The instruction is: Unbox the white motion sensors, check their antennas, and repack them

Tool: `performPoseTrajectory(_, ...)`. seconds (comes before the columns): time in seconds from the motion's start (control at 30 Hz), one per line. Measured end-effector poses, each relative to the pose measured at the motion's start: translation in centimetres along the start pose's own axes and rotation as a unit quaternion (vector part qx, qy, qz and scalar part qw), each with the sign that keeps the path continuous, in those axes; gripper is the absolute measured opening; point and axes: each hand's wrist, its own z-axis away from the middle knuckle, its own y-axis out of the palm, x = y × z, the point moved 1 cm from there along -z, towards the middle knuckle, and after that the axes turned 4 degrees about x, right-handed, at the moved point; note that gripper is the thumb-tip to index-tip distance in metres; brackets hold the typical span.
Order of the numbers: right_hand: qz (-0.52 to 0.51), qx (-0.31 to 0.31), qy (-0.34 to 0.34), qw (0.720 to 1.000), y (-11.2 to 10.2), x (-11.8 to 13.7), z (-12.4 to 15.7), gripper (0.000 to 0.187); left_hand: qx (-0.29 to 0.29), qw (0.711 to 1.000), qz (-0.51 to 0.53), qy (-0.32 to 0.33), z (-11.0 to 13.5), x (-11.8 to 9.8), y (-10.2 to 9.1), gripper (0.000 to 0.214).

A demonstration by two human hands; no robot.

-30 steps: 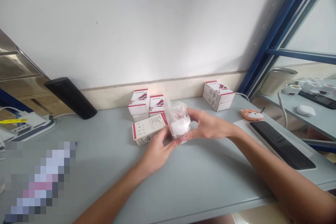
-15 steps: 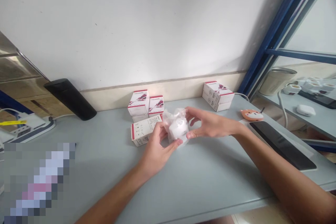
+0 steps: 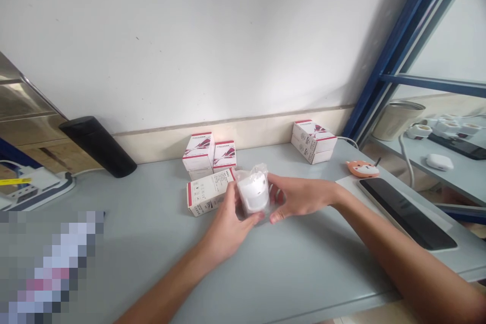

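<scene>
A small white plastic part wrapped in a clear plastic bag (image 3: pixel 253 193) is held just above the grey table (image 3: pixel 152 253) between both hands. My left hand (image 3: pixel 230 223) grips it from the left and below with thumb and fingers. My right hand (image 3: pixel 299 196) pinches it from the right. Just behind the left hand a white and red box (image 3: pixel 207 192) lies on its side.
Two upright white and red boxes (image 3: pixel 208 152) stand near the wall, and a stacked pair (image 3: pixel 313 140) sits further right. A black cylinder (image 3: pixel 96 146) leans at the left. A phone (image 3: pixel 408 214) and an orange fox-shaped item (image 3: pixel 362 167) lie at the right, by a blue shelf frame (image 3: pixel 395 55).
Both hands have turned the bagged white part and brought it slightly lower and to the left. The bag now wraps closer round the part.
</scene>
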Motion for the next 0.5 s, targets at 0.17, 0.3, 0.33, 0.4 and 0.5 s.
performPoseTrajectory(0.17, 0.005, 0.015, 0.013, 1.000, 1.4, 0.3, -0.9, 0.040, -0.006, 0.996, -0.094, 0.002, 0.2, 0.2, -0.3, 0.054)
performPoseTrajectory(0.3, 0.080, 0.021, 0.033, 0.996, 1.8, 1.4, -1.1, 0.038, 0.050, 0.990, -0.107, 0.078, 0.5, -0.3, -0.8, 0.063)
performPoseTrajectory(0.33, 0.107, 0.024, 0.041, 0.993, 1.8, 1.6, -1.1, 0.041, 0.064, 0.988, -0.110, 0.093, 0.5, -0.5, -0.9, 0.064)
performPoseTrajectory(0.4, 0.146, 0.030, 0.055, 0.987, 1.8, 2.0, -1.0, 0.048, 0.079, 0.981, -0.133, 0.117, 0.5, -0.9, -0.9, 0.056)
performPoseTrajectory(0.5, 0.158, 0.013, 0.052, 0.986, 0.9, 2.2, -0.3, 0.030, 0.056, 0.978, -0.159, 0.121, 0.4, -1.5, -0.5, 0.044)
